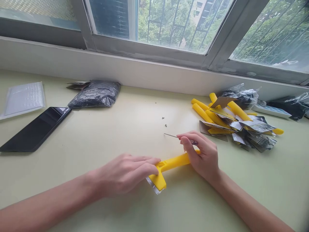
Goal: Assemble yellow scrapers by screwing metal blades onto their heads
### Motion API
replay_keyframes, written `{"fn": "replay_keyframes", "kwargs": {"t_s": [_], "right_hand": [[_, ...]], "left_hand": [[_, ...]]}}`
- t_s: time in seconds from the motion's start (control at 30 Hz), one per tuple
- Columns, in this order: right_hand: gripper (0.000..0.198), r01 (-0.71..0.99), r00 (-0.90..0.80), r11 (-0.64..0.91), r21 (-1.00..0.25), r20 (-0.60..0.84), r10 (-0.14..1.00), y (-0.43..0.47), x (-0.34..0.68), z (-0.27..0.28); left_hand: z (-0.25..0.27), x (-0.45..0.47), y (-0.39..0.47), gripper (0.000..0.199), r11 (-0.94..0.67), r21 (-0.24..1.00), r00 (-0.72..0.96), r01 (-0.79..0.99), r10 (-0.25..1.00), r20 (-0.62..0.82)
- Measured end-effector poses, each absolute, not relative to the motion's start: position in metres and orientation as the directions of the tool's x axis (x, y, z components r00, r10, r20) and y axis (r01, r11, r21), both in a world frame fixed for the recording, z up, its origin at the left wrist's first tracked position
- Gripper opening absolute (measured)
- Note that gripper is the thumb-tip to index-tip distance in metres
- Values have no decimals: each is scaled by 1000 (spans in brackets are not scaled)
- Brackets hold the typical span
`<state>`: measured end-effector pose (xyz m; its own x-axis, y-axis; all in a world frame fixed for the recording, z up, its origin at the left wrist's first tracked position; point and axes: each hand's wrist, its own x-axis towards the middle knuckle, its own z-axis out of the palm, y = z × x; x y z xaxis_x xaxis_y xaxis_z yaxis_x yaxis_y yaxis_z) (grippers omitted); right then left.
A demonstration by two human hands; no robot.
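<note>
A yellow scraper with a metal blade edge lies at the front middle of the table, its handle pointing right. The fingers of my left hand are closed on its wide head. Between thumb and fingers, my right hand pinches a small screwdriver, its thin shaft pointing left above the table. That hand also rests by the end of the scraper's handle and hides part of it. Beyond the screwdriver tip lie a few tiny screws, too small to make out in detail.
A pile of yellow scrapers with cardboard packaging lies to the right. Behind it are plastic bags and a pale flat box. At left are a black tablet, a wrapped white keyboard and a dark plastic packet, below the window.
</note>
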<state>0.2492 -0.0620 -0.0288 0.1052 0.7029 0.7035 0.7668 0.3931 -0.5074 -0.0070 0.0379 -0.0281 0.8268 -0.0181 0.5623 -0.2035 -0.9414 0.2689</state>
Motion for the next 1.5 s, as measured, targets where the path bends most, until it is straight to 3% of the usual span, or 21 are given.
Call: {"fn": "replay_keyframes", "kwargs": {"t_s": [0.13,0.43,0.7,0.93,1.1,1.23,1.4,1.5], "right_hand": [[11,758,106,398,-516,700,706,-62,250,-29],[12,752,114,396,-526,697,708,-63,249,-30],[14,761,128,377,-528,692,711,-60,245,-27],[13,827,131,331,-455,727,674,-42,240,-16],[14,785,214,251,-566,629,748,-36,243,-19],[17,776,232,239,-585,616,753,-36,243,-20],[16,774,250,241,-585,632,733,-37,244,-22],[12,746,280,277,-605,663,694,-42,244,-17]], "left_hand": [[-31,-6,38,23,-928,300,817,-220,-8,576],[-18,-2,37,17,-955,144,782,-258,-119,612],[-21,-2,38,19,-950,179,789,-257,-99,606],[-22,-1,35,20,-962,178,832,-207,-77,549],[-26,-1,36,17,-963,191,821,-191,-50,568],[-28,-1,36,19,-957,212,824,-196,-44,565],[-33,-1,38,20,-921,314,824,-230,-13,566],[-36,0,38,19,-833,518,808,-195,163,566]]}}
